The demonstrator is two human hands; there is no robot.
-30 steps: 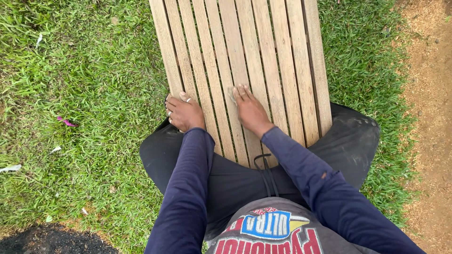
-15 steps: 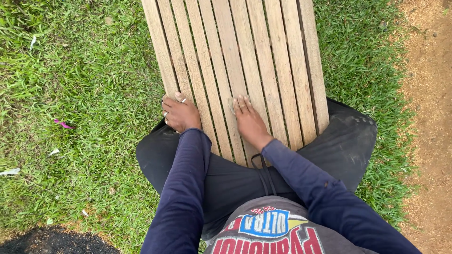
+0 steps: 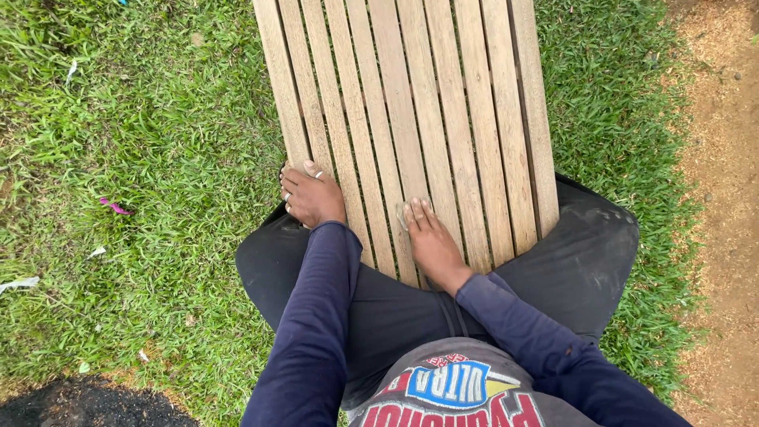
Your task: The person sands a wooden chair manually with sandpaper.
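Observation:
I sit astride a slatted wooden bench (image 3: 443, 103) that runs away from me over grass. My left hand (image 3: 312, 196) grips the bench's left edge, fingers curled over the outer slat. My right hand (image 3: 431, 241) lies on the middle slats near my lap, fingers together and pointing forward; something small and pale seems to sit under its fingertips, but I cannot tell what. Both arms are in dark blue sleeves. My legs in dark trousers straddle the bench on either side.
Green grass (image 3: 142, 158) spreads left of the bench, with a pink scrap (image 3: 115, 207) and white litter bits (image 3: 20, 283). A bare dirt strip (image 3: 723, 158) runs along the right. A dark patch of ground (image 3: 79, 403) lies at the bottom left.
My right hand has slid slightly back toward my lap along the slats. My left hand keeps its hold on the bench edge. The view has shifted a little.

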